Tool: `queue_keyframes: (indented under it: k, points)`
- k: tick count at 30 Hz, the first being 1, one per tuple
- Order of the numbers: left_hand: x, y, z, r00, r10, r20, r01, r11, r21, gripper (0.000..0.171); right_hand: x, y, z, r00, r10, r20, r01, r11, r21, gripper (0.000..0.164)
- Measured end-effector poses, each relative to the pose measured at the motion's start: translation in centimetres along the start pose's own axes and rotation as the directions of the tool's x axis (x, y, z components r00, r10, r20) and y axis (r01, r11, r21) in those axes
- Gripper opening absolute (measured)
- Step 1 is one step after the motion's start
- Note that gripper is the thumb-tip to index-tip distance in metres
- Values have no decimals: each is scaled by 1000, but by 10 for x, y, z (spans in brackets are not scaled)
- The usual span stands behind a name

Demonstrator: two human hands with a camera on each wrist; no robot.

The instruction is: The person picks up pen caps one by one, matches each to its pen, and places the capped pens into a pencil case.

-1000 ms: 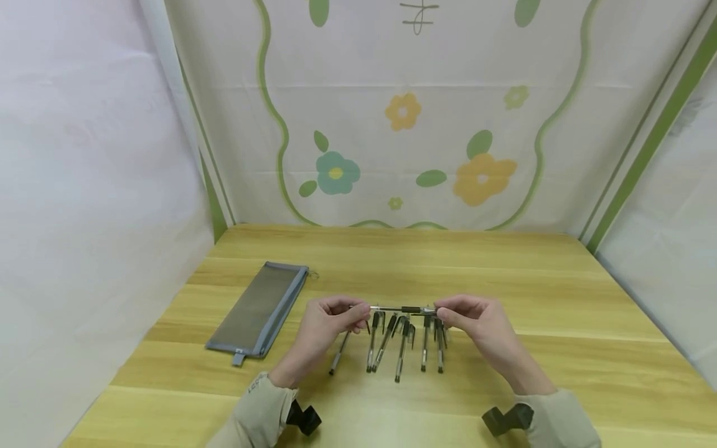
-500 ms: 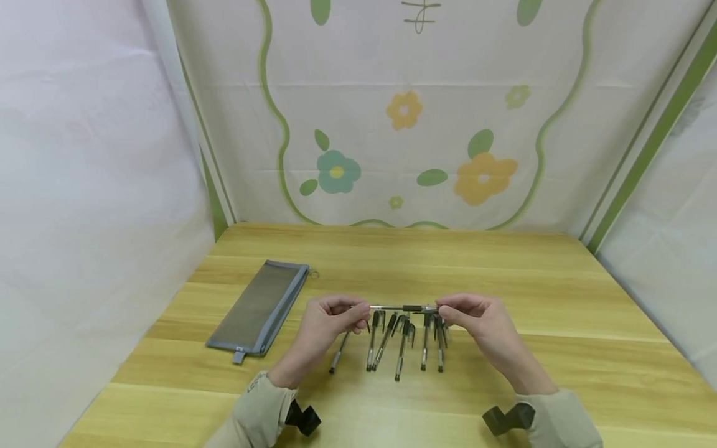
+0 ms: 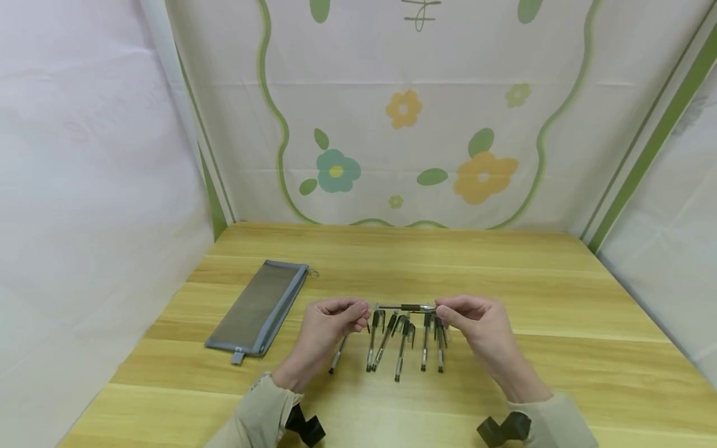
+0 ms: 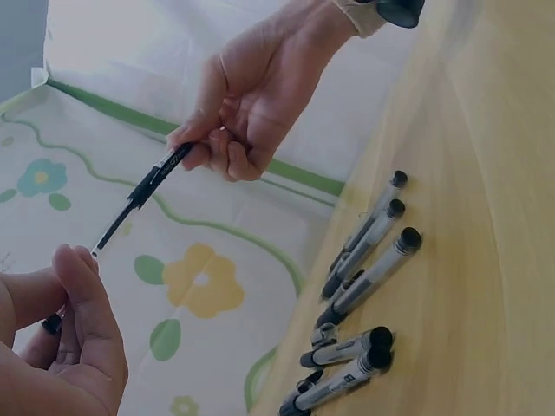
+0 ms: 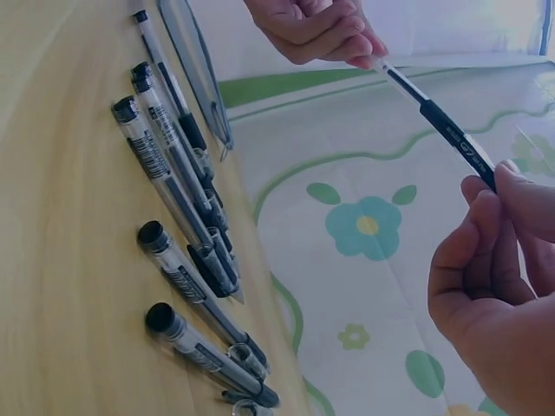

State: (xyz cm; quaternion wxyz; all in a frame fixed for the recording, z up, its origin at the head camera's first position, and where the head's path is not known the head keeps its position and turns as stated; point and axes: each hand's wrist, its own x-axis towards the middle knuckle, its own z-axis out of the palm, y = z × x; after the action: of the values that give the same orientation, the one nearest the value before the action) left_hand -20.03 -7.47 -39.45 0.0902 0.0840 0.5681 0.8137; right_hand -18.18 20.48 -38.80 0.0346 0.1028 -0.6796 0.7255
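Position barely changed: my left hand and right hand kept the pen pinched near opposite ends, roughly parallel to the far edge of the counter; consequently, handling continued.

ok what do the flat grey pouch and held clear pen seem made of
Flat grey pouch: probably matte mesh, since its panel looks see-through. Held clear pen: likely glossy plastic, with a dark core visible through the barrel; its black grip looks dull, perhaps rubber.

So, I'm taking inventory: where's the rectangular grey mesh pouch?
In the head view, the pouch lies on the yellowish wooden table, left of the person's left hand.
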Motion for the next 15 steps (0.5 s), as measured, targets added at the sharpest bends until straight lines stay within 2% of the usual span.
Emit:
queue_keyframes:
  k: [5, 11, 15]
  points:
    - [1, -1, 1, 1000, 11, 15, -11, 1000, 9, 33, 2, 1, -2, 1000, -21, 13, 20, 1000, 7, 19]
    - [2, 3, 4, 995, 74, 73, -78, 996, 44, 30, 5, -1, -8, 1000, -14, -4, 14, 1000, 1, 22]
    - [1, 4, 3, 995, 70, 70, -73, 996, 42, 33, 4, -2, -9, 1000, 8, 0, -8, 1000, -8, 24]
